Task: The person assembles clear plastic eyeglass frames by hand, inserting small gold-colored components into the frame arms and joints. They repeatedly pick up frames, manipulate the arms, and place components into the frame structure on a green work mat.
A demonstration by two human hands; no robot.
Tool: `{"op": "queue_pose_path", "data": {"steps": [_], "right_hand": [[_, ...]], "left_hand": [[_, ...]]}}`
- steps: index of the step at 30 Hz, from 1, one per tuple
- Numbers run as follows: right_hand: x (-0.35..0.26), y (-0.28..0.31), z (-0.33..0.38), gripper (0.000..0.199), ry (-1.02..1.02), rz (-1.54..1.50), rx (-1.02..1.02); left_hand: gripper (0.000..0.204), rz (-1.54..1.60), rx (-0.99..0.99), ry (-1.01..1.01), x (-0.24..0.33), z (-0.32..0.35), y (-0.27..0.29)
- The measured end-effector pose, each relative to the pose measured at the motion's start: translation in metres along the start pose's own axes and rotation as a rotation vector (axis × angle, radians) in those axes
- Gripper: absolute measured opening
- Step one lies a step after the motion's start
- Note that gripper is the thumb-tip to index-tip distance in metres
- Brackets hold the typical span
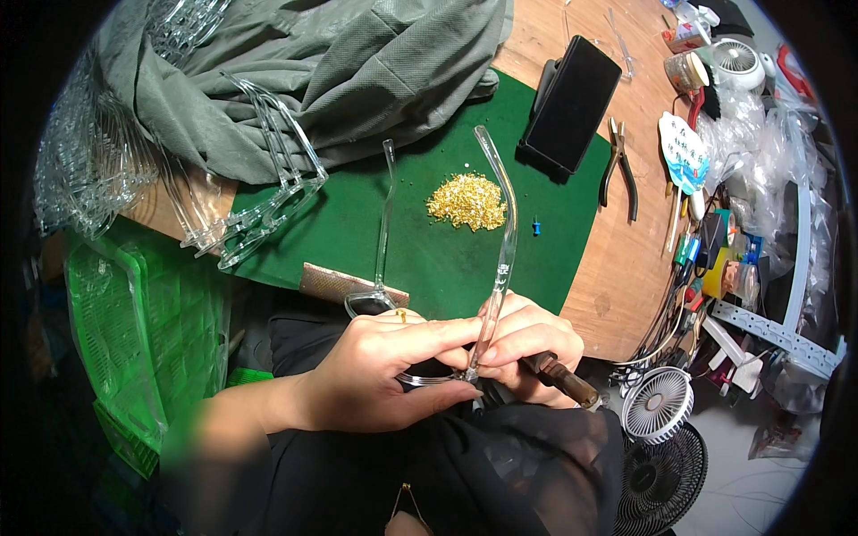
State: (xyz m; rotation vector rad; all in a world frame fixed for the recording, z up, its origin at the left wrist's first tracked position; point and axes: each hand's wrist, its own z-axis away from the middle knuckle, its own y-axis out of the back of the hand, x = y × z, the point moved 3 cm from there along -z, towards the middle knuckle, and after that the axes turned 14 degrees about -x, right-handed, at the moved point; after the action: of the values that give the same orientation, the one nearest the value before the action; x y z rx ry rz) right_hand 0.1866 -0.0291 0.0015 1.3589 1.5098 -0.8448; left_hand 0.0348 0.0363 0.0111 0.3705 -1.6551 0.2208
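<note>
- The left hand (375, 375) is closed in a pinch around the front of a clear plastic eyeglass frame (429, 375), held low over the person's lap, just below the near edge of the green mat (447, 259).
- The frame's two temple arms point away from the person, up over the mat.
- The right hand (527, 344) is curled shut around a screwdriver with a brown handle (563, 380), fingers also touching the right temple arm (500, 241) near the hinge.
- A small heap of gold-coloured screws (466, 202) lies on the mat, well apart from both hands.
- Further back lie a stack of clear frames (259, 205), a grey cloth (340, 62), a black phone (572, 103) and pliers (619, 170).
</note>
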Motion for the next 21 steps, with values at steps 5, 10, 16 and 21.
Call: {"op": "queue_pose_path", "data": {"steps": [5, 10, 16, 21], "right_hand": [[0.002, 0.001, 0.000, 0.019, 0.053, 0.025, -0.041], [-0.010, 0.013, 0.007, 0.029, -0.034, 0.241, -0.075], [-0.010, 0.015, 0.020, 0.030, -0.514, 0.350, -0.440], [-0.014, 0.010, 0.010, 0.021, -0.573, 0.226, -0.526]], "left_hand": [[0.057, 0.034, -0.024, 0.003, -0.002, 0.001, 0.001], [0.056, 0.024, -0.039, 0.000, 0.002, 0.003, 0.006], [0.055, 0.011, -0.065, 0.032, -0.001, 0.002, 0.004], [0.055, 0.011, -0.039, 0.028, 0.000, 0.002, 0.004]]}}
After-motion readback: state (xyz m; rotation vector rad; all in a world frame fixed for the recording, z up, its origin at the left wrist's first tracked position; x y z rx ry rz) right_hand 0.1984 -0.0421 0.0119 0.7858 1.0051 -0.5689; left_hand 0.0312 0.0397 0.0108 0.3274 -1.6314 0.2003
